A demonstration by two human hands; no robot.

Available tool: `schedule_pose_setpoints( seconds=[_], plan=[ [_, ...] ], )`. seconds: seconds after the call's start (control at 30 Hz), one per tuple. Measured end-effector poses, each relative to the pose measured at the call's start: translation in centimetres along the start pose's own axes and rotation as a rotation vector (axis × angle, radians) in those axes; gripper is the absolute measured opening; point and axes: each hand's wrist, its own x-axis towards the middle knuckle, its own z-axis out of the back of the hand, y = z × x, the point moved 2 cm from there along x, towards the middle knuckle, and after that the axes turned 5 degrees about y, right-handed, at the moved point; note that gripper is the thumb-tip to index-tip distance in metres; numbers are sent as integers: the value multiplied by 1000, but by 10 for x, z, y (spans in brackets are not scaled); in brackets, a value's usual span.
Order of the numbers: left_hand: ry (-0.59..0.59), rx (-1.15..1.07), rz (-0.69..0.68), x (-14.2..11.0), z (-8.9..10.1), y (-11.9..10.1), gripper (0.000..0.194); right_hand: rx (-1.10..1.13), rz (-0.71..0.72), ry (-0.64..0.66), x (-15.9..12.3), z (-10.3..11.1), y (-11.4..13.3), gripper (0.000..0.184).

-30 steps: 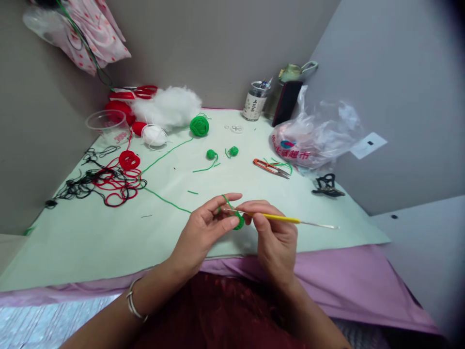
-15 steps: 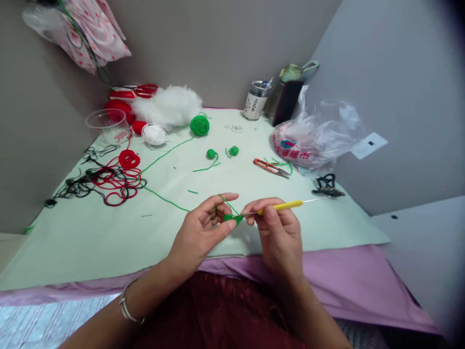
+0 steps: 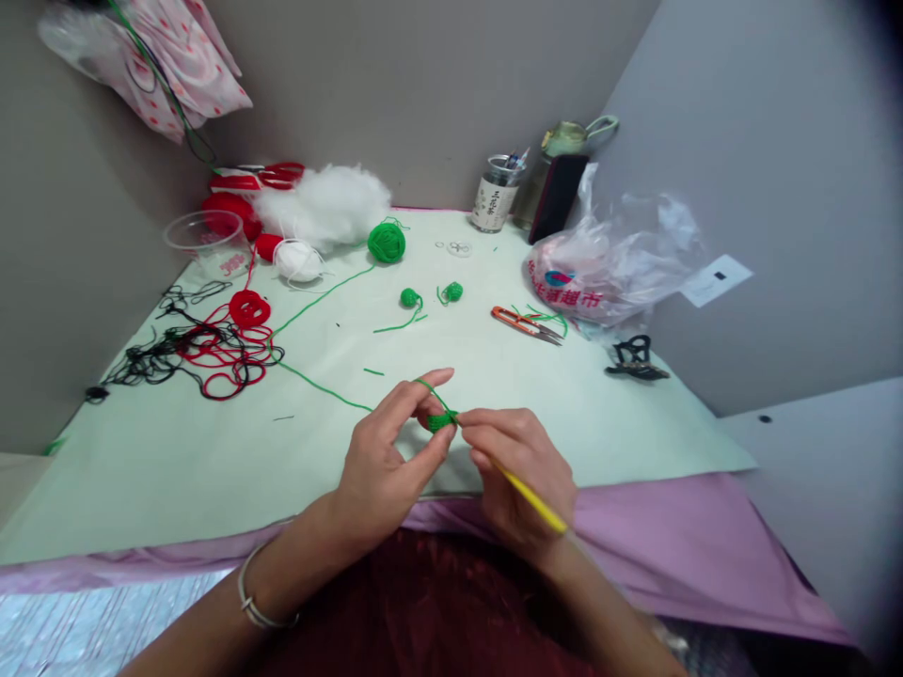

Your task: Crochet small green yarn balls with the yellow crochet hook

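Note:
A small green crochet piece (image 3: 440, 422) is pinched between the thumb and fingers of my left hand (image 3: 387, 456). Over the raised left forefinger runs green yarn (image 3: 321, 386), which trails back across the table to a green yarn ball (image 3: 387, 243). My right hand (image 3: 526, 465) grips a crochet hook (image 3: 530, 500) by its yellow handle, the handle's end slanting down toward the wrist. Right fingertips touch the piece's right edge, and the hook's tip is hidden there. Two little green crocheted balls (image 3: 409, 298) with yarn tails lie beyond my hands.
Orange thread snips (image 3: 526, 324) and a black hair clip (image 3: 638, 359) lie to the right, before a plastic bag (image 3: 613, 263). Tangled black and red yarn (image 3: 204, 348) spreads at left. White stuffing (image 3: 324, 205), a clear cup (image 3: 206, 244), a pen jar (image 3: 494, 197) and a phone (image 3: 559, 199) stand behind.
My right hand has turned, swinging the hook's yellow handle from pointing right to pointing down toward my wrist. Its fingertips have come closer to the crochet piece, which has shifted slightly left.

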Motion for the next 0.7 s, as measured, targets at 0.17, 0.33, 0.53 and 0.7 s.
schedule_pose_setpoints(
  seconds=[0.17, 0.33, 0.53, 0.7],
  plan=[
    [144, -624, 424, -1, -4, 4, 52, -129, 49, -59, -8, -7, -3, 38],
    [113, -727, 496, 3, 2, 2, 49, 511, -342, -263, 4, -4, -12, 23],
    [106, -557, 384, 3, -3, 0, 44, 746, -466, -193, 10, -12, -14, 18],
    [113, -617, 428, 5, -4, 0, 50, 804, -483, -199, 10, -8, -14, 17]
  ],
)
